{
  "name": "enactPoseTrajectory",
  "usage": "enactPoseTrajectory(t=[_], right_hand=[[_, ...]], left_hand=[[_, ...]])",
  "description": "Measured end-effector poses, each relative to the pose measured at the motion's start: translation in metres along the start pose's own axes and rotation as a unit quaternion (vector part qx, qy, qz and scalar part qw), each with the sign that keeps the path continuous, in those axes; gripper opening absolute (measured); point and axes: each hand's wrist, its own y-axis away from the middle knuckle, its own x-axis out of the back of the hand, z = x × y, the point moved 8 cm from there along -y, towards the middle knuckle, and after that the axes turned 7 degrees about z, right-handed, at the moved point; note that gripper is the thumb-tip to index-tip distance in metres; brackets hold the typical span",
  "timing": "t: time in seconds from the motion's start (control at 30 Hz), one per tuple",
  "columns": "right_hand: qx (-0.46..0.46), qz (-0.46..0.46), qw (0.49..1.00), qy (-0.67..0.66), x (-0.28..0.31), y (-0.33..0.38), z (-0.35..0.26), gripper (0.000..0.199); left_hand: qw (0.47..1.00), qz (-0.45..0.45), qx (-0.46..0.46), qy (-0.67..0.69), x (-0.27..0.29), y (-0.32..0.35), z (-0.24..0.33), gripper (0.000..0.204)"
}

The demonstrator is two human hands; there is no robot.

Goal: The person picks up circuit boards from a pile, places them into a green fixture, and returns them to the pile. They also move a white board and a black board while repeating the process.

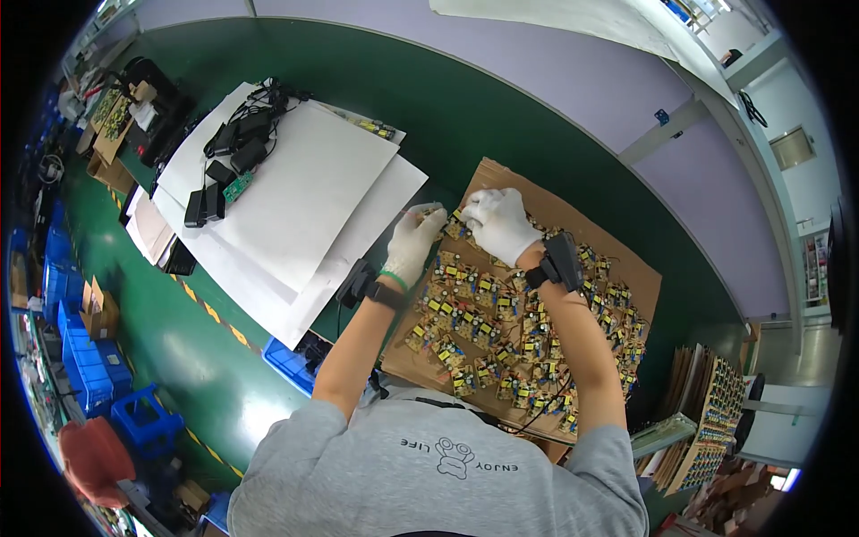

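Note:
My left hand (414, 243), in a white glove, pinches a small circuit board (430, 213) at the near-left edge of a brown cardboard sheet (617, 255). My right hand (499, 222), also gloved, rests closed on the boards at the sheet's upper left, its fingers touching another small circuit board (458, 221); whether it grips that board I cannot tell. Several small circuit boards with yellow and blue parts (501, 331) cover the cardboard in rows. Each wrist wears a black device.
White sheets (304, 192) lie to the left on the green table (429, 89), with black adapters and cables (234, 143) on them. A blue bin (288, 362) sits under the table edge. Stacked trays of boards (707, 416) stand at lower right. Blue crates (85, 362) and a red stool (94, 456) stand at left.

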Motion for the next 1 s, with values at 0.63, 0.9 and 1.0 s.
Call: enactPoseTrajectory(t=[0.63, 0.9, 1.0], right_hand=[[-0.238, 0.113, 0.950, -0.168, 0.065, 0.042, 0.031, 0.031], [-0.395, 0.197, 0.887, -0.137, 0.137, 0.189, 0.033, 0.022], [-0.491, 0.262, 0.822, -0.122, 0.164, 0.253, 0.020, 0.022]], left_hand=[[0.998, 0.011, -0.050, -0.022, -0.026, -0.046, 0.019, 0.046], [0.949, -0.025, -0.094, -0.299, -0.084, -0.082, 0.010, 0.060], [0.882, -0.006, -0.250, -0.399, -0.091, -0.078, 0.035, 0.072]])
